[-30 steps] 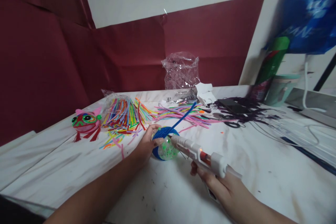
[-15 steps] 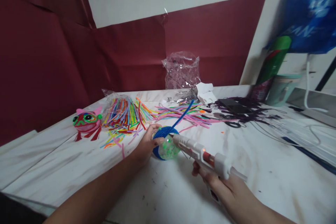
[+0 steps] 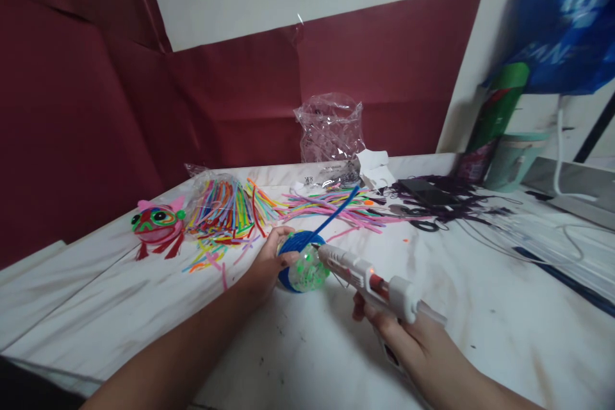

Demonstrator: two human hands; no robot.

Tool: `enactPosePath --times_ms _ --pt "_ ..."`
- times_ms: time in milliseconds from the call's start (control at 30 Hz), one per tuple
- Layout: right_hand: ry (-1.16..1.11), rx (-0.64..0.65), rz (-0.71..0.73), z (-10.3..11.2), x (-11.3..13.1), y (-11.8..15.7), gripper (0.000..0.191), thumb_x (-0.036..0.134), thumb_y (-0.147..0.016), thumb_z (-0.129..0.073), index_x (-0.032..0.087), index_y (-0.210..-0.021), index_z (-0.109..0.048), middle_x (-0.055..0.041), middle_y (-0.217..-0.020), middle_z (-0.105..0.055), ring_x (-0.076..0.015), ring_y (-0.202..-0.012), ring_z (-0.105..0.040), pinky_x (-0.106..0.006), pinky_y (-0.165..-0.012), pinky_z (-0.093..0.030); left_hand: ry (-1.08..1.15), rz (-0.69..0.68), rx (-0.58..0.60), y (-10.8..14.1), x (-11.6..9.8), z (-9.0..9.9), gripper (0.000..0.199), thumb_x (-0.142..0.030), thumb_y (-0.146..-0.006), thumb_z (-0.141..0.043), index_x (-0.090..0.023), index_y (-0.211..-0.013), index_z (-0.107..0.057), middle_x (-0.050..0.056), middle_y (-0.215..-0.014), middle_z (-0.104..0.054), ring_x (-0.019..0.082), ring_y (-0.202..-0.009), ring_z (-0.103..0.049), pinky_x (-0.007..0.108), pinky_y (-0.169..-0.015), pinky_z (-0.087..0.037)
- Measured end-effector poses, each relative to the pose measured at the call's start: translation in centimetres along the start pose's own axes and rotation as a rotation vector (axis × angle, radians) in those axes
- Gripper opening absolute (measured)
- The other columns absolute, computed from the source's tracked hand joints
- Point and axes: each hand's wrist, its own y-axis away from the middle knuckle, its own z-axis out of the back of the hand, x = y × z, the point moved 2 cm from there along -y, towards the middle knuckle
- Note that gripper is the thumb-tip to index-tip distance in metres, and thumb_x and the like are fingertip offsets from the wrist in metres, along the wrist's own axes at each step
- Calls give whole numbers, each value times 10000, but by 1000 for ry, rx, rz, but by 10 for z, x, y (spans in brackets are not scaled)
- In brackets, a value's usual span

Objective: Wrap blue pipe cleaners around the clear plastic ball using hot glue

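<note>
In my left hand [image 3: 273, 262] is a round, clear ball with green bits [image 3: 307, 271], partly wrapped in blue pipe cleaner; my fingers curl round its left side. A loose end of the blue pipe cleaner [image 3: 336, 211] sticks up to the right from the ball. My right hand [image 3: 396, 336] grips a white glue gun [image 3: 353, 268] by its handle, with a small orange light glowing on its body. The gun's nozzle points left and meets the ball's upper right, close to the blue windings; whether it touches is too small to tell.
A finished-looking pink pipe-cleaner animal head [image 3: 157, 230] stands at left beside a bag of colourful pipe cleaners [image 3: 223, 208]. More loose pipe cleaners [image 3: 331, 210], scissors [image 3: 425, 225], a dark phone [image 3: 427, 194] and a pale green cup [image 3: 515, 163] lie or stand farther back.
The glue gun's nozzle and the ball stay together, almost unmoved. The whole view has shifted slightly, and both hands keep their holds.
</note>
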Motion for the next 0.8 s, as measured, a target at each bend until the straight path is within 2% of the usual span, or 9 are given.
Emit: enactPosePath --times_ms 233,367,500,633,800 --pt "-4 28 -5 1 -3 3 297 297 -840 -353 178 -702 -587 -28 -622 -601 -172 -573 -574 -268 -531 -479 -26 4 4 0 0 1 466 -260 -669 -683 -237 -1077 -461 22 -935 -595 196 -789 -585 282 -667 -424" --pt "-17 0 -40 1 -3 2 287 310 -843 -353 182 -712 -574 6 -571 -545 -143 -481 -514 -256 -479 -446 -30 -1 9 1 0 0 479 -279 -669 -688 -234 -1086 -456 18 -924 -596 188 -765 -581 273 -650 -426" --pt "-11 27 -23 0 -4 3 292 312 -836 -355 182 -699 -578 6 -569 -534 -141 -484 -502 -253 -474 -429 -24 7 28 0 1 1 478 -273 -678 -684 -237 -1088 -441 27 -933 -599 192 -775 -586 276 -651 -429" --pt "-1 4 -98 2 -12 6 302 323 -847 -337 181 -719 -571 27 -526 -488 -131 -424 -456 -251 -424 -391 -9 2 11 0 0 1 466 -245 -670 -672 -243 -1077 -444 20 -983 -586 188 -806 -587 278 -672 -435" --pt "-30 17 -52 3 -6 4 300 333 -843 -355 182 -719 -583 -20 -618 -590 -166 -548 -558 -260 -486 -441 -13 7 22 1 -1 0 464 -275 -672 -683 -238 -1074 -454 21 -944 -601 185 -766 -587 282 -664 -428"
